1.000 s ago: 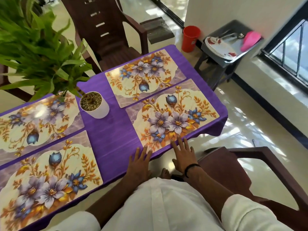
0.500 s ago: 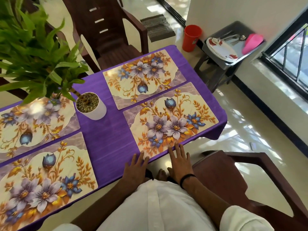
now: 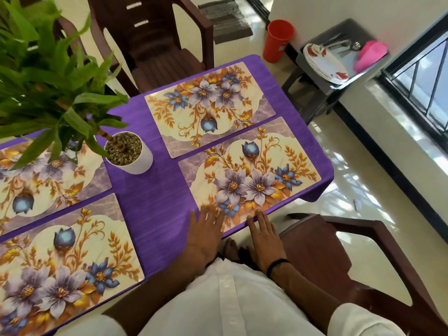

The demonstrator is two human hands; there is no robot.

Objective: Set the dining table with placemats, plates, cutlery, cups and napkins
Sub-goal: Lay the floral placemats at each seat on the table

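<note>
On near placemat, left hand and right hand flat.

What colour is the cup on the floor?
Red cup, seen best in the head view.

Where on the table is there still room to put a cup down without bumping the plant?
The widest bare patch is the purple tablecloth strip between the near-left placemat and near-right placemat, in front of the white plant pot. The placemat tops are bare too. It is crowded by the pot under the leaves, and at the near edge where both hands lie.
</note>
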